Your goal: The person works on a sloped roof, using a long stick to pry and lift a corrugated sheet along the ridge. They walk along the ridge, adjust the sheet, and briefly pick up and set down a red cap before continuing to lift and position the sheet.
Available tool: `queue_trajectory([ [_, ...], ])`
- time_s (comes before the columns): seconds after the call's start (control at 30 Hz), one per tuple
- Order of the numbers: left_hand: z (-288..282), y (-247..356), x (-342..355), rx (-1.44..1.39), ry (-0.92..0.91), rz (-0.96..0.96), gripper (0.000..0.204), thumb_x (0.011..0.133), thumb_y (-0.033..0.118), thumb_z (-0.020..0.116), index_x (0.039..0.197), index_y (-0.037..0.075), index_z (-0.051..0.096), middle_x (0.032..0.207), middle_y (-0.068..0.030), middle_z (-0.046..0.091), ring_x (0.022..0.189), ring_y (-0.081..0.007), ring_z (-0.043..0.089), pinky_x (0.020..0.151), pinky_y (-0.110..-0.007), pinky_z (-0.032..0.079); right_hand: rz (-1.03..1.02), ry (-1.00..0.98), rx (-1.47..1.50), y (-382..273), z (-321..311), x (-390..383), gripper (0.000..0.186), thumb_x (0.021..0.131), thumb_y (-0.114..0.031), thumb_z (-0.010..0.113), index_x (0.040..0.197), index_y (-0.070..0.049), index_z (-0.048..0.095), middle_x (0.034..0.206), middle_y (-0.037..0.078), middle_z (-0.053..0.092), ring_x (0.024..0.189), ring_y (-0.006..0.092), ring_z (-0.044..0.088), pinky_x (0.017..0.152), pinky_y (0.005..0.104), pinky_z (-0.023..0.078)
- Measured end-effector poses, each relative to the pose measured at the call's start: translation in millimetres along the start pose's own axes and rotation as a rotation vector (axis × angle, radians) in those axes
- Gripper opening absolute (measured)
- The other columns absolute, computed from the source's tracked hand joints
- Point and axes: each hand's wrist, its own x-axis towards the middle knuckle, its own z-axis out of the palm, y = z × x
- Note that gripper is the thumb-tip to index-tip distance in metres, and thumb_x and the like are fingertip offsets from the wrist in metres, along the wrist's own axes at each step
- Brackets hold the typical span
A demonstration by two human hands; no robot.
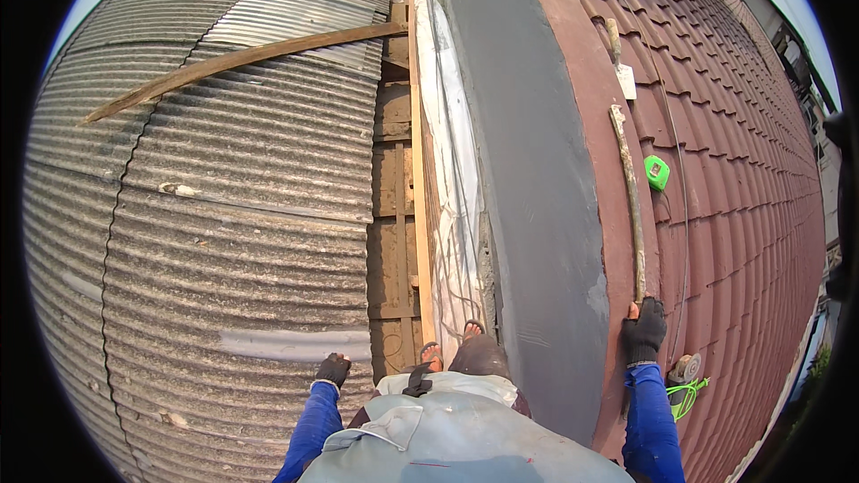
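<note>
Hands were apart: right hand (643,331) clamped on a stick's (631,206) end along the ridge (537,170); left hand (334,368) pressed flat on sheeting (224,215). Steady bracing would have helped keep it straight.

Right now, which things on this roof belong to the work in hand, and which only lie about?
In hand:
- right hand, black glove, its grip on the long rusty metal rod
- left hand on grey corrugated sheet

Lying about:
- green tape measure
- long wooden plank
- green cord reel

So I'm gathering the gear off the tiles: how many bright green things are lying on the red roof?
2: a green tape measure up the tiled slope beside the long stick, and a green cord by the right hand. The roof's far edge may hide more.
</note>
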Motion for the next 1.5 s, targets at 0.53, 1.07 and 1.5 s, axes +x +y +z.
queue_trajectory([
  [0.53,56,-95,-23,0.166,-0.085,0.313,0.026,0.089,0.024,0.061,0.103,0.002,0.064,0.088,-0.011,0.069,0.073,-0.0213,0.068,0.064,-0.036,0.054,-0.014,0.023,-0.039,-1,1,1,0.031,0.094,-0.032,0.056,0.101,-0.003,0.054,0.096,0.022,0.059,0.088,0.0433,0.06,0.072,0.053,0.049],
  [1.07,55,-94,-16,-0.057,-0.028,-0.02,0.032,0.09,0.031,0.061,0.104,0.003,0.068,0.09,-0.0123,0.072,0.082,-0.0239,0.071,0.069,-0.036,0.055,0.017,0.009,-0.033,3,3,1,0.029,0.091,-0.03,0.059,0.101,-0.004,0.055,0.095,0.022,0.061,0.088,0.0436,0.06,0.072,0.0532,0.048],
  [1.5,27,-32,-16,-0.001,-0.046,-0.029,0.034,0.089,0.03,0.059,0.105,0.0,0.063,0.083,-0.0106,0.07,0.073,-0.0212,0.068,0.069,-0.037,0.054,0.001,0.02,-0.024,0,0,0,0.033,0.093,-0.034,0.058,0.106,-0.003,0.057,0.097,0.021,0.061,0.086,0.0431,0.062,0.07,0.0523,0.05],
])
